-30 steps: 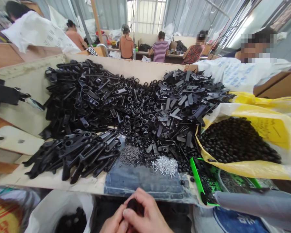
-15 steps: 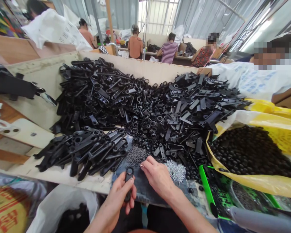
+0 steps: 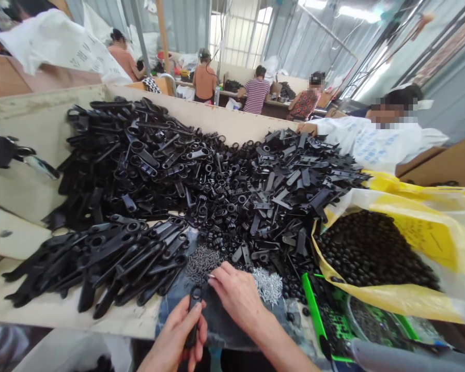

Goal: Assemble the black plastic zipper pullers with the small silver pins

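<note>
My left hand is wrapped around a black plastic handle part, its ring-shaped end pointing up and away from me. The thumb lies along the front of the part. My right hand is beside it, thumb and forefinger pinched on a small shiny metal piece, too small to make out fully. Just beyond the fingertips lies a heap of small dark grey metal pieces. Silvery screws are piled to the right of my right hand. A dark mat lies under both hands.
Long black handles lie in rows at left. Behind are mounds of black ringed parts and flat black pieces. A yellow-white sack of black knobs and a green tray stand at right. Several people sit beyond the bin wall.
The view has swung a little to the right, so everything sits further left. Both hands keep their grips, and the right fingertips stay close to the handle part's ring end.
</note>
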A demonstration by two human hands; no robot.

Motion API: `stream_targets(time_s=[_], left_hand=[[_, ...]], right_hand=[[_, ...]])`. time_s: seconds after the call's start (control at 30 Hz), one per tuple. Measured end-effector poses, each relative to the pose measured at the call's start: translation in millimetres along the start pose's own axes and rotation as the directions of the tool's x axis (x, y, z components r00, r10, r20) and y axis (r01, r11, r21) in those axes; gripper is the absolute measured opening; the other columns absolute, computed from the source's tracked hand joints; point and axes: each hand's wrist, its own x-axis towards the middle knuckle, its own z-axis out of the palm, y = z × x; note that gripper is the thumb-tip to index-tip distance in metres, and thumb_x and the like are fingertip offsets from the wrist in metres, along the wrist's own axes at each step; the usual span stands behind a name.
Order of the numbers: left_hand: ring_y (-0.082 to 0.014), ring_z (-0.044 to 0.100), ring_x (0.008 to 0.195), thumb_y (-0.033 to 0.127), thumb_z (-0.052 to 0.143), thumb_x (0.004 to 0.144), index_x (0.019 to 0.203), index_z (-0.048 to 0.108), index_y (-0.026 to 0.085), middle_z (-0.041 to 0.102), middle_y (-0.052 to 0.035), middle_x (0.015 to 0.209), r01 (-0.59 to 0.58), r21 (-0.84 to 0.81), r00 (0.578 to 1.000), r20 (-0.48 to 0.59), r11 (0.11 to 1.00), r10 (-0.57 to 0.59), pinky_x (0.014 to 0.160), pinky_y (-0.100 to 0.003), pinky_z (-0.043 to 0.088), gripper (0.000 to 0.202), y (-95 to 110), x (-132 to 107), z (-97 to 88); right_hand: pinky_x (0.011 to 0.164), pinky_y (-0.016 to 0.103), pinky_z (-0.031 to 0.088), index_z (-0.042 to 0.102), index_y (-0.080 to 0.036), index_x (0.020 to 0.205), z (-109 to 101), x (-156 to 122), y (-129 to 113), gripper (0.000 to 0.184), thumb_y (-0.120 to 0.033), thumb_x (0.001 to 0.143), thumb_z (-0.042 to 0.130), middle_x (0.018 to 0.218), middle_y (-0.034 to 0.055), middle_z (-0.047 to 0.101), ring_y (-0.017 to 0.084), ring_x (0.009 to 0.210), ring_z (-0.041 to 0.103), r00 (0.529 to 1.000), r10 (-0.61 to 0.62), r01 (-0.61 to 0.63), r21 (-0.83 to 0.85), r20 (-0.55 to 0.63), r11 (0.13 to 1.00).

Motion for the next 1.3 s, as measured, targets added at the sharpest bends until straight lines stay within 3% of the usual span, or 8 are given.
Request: stream_targets(time_s=[0.23, 0.47, 0.8, 1.0, 1.07, 1.13, 1.27, 1.3], left_hand=[[-0.0010, 0.036, 0.033, 0.078, 0.070, 0.069, 0.097, 0.049, 0.021, 0.056, 0.0094, 0.058, 0.005, 0.088, 0.999, -0.047, 0.996, -0.001, 0.034, -0.011, 0.011, 0.066, 2, -3, 3.7], [-0.0048, 0.044, 0.033, 0.074, 0.071, 0.073, 0.101, 0.049, 0.022, 0.060, 0.0080, 0.058, -0.009, 0.054, 1.000, 0.000, 0.999, 0.009, 0.032, -0.012, 0.023, 0.063, 1, -1, 1.5], [-0.0103, 0.055, 0.035, 0.067, 0.071, 0.076, 0.108, 0.055, 0.020, 0.063, 0.0058, 0.056, 0.020, -0.047, 0.995, 0.097, 0.999, -0.015, 0.030, -0.014, 0.033, 0.060, -4, 6, -5.5], [-0.0136, 0.058, 0.045, 0.069, 0.072, 0.075, 0.103, 0.064, 0.020, 0.064, 0.0016, 0.063, -0.145, 0.107, 0.989, -0.008, 0.984, 0.147, 0.033, -0.017, 0.033, 0.056, -9, -1, -4.5], [-0.0195, 0.066, 0.063, 0.061, 0.070, 0.081, 0.099, 0.071, 0.021, 0.069, -0.0038, 0.075, -0.341, 0.302, 0.919, -0.091, 0.890, 0.383, 0.046, -0.023, 0.047, 0.043, 6, -11, -12.9], [-0.0261, 0.070, 0.093, 0.047, 0.066, 0.088, 0.097, 0.076, 0.025, 0.074, -0.0079, 0.097, -0.509, 0.557, 0.734, -0.119, 0.657, 0.669, 0.079, -0.033, 0.054, 0.026, 33, -23, -27.9], [-0.0298, 0.065, 0.102, 0.031, 0.055, 0.094, 0.110, 0.077, 0.025, 0.075, -0.0081, 0.103, -0.259, 0.937, 0.406, -0.115, 0.235, 0.906, 0.092, -0.043, 0.041, 0.027, 101, -42, -62.6], [-0.0303, 0.063, 0.104, 0.028, 0.054, 0.094, 0.111, 0.077, 0.025, 0.075, -0.0079, 0.103, -0.160, 0.973, 0.367, -0.099, 0.167, 0.925, 0.091, -0.043, 0.039, 0.028, 114, -44, -69.1]], right_hand=[[0.072, 0.023, 0.048, 0.069, -0.022, 0.107, -31, 21, 53, 0.020, -0.021, 0.105, 0.050, 0.104, 0.0039, 0.070, 0.016, 0.087, 0.072, 0.970, 0.172, -0.170, 0.024, -0.173, 0.985], [0.065, 0.024, 0.045, 0.073, -0.025, 0.102, -37, 42, 57, 0.017, -0.022, 0.100, 0.057, 0.100, 0.0013, 0.069, 0.016, 0.081, 0.070, 0.963, 0.162, -0.157, 0.041, -0.214, 0.987], [0.071, 0.026, 0.048, 0.073, -0.022, 0.102, -49, 6, 79, 0.030, -0.030, 0.102, 0.044, 0.099, 0.0051, 0.072, 0.017, 0.081, 0.070, 0.886, 0.286, -0.237, 0.174, -0.364, 0.956], [0.070, 0.027, 0.050, 0.073, -0.022, 0.101, -48, -4, 83, 0.033, -0.034, 0.102, 0.042, 0.095, 0.0055, 0.073, 0.019, 0.081, 0.071, 0.879, 0.289, -0.238, 0.176, -0.379, 0.955], [0.068, 0.028, 0.050, 0.073, -0.023, 0.096, -44, -7, 83, 0.036, -0.038, 0.101, 0.042, 0.091, 0.0058, 0.073, 0.020, 0.078, 0.072, 0.886, 0.273, -0.214, 0.192, -0.374, 0.958], [0.060, 0.029, 0.049, 0.073, -0.026, 0.089, -37, -9, 84, 0.038, -0.046, 0.099, 0.042, 0.088, 0.0046, 0.074, 0.021, 0.071, 0.072, 0.898, 0.268, -0.216, 0.183, -0.348, 0.959], [0.054, 0.030, 0.049, 0.071, -0.031, 0.103, -15, -1, 86, 0.037, -0.056, 0.094, 0.046, 0.085, 0.0008, 0.075, 0.022, 0.064, 0.072, 0.916, 0.288, -0.241, 0.192, -0.281, 0.951], [0.053, 0.031, 0.050, 0.070, -0.031, 0.104, -11, 2, 86, 0.036, -0.057, 0.093, 0.048, 0.083, 0.0003, 0.075, 0.022, 0.063, 0.073, 0.923, 0.279, -0.234, 0.190, -0.264, 0.954]])
